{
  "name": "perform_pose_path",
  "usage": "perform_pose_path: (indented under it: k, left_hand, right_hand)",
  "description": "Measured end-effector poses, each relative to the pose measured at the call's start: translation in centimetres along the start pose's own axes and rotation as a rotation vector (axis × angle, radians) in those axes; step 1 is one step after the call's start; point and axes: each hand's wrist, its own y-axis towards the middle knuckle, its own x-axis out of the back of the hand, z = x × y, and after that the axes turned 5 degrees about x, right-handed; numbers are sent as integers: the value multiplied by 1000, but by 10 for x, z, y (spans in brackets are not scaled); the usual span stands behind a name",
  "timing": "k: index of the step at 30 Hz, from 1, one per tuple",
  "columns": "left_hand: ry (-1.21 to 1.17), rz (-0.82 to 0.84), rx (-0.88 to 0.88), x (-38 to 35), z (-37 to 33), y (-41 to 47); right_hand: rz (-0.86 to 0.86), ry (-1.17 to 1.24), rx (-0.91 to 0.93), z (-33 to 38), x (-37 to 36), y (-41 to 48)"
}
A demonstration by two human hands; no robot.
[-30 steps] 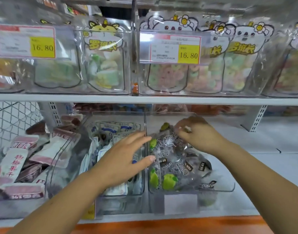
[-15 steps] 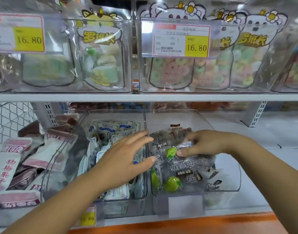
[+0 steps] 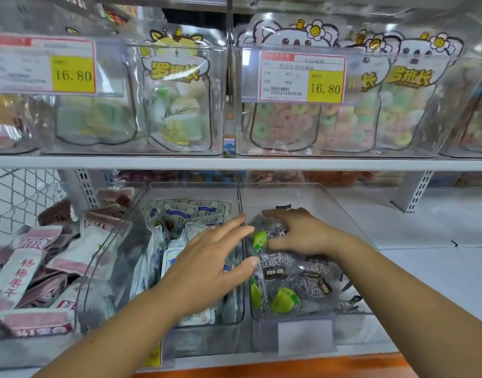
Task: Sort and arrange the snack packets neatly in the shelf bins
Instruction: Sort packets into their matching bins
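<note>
Three clear bins stand side by side on the lower shelf. The right bin (image 3: pixel 351 214) holds clear packets printed with black text and green plums (image 3: pixel 286 285). My right hand (image 3: pixel 297 233) lies on top of a packet at the back of that pile, fingers curled over it. My left hand (image 3: pixel 212 257) hovers with fingers spread over the divider between the right bin and the middle bin (image 3: pixel 152 192), which is filled with white-and-blue packets (image 3: pixel 180 211). The left bin holds pink-and-white packets (image 3: pixel 24 266).
The upper shelf (image 3: pixel 234 162) carries clear bins of candy bags with two price tags (image 3: pixel 302 77) reading 16.80. A wire mesh panel (image 3: pixel 19 197) sits at the far left. Bare white shelf (image 3: pixel 439 255) extends right of the bins. An orange edge strip (image 3: pixel 275 366) runs along the front.
My right hand moved down and back into the right bin, pressing a green-plum packet onto the pile. My left hand stayed over the divider. The camera shifted closer.
</note>
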Motion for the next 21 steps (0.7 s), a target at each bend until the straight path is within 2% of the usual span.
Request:
perform_pose_path:
  k: [3, 9, 11, 14, 15, 21]
  left_hand:
    - [-9, -17, -5, 0, 0, 3]
    - [-7, -8, 3, 1, 2, 3]
    - [-10, -5, 11, 1, 1, 2]
    - [-17, -7, 6, 0, 0, 1]
    - [-20, -10, 3, 0, 0, 1]
    - [-17, -19, 1, -1, -1, 3]
  right_hand:
    - [-26, 142, 77, -4, -1, 0]
    - [-285, 518, -46, -4, 25, -8]
    - [-190, 389, -105, -6, 33, -10]
    - [165, 73, -142, -10, 18, -11]
    - [218, 30, -143, -11, 10, -9]
    - [33, 90, 40, -17, 1, -5]
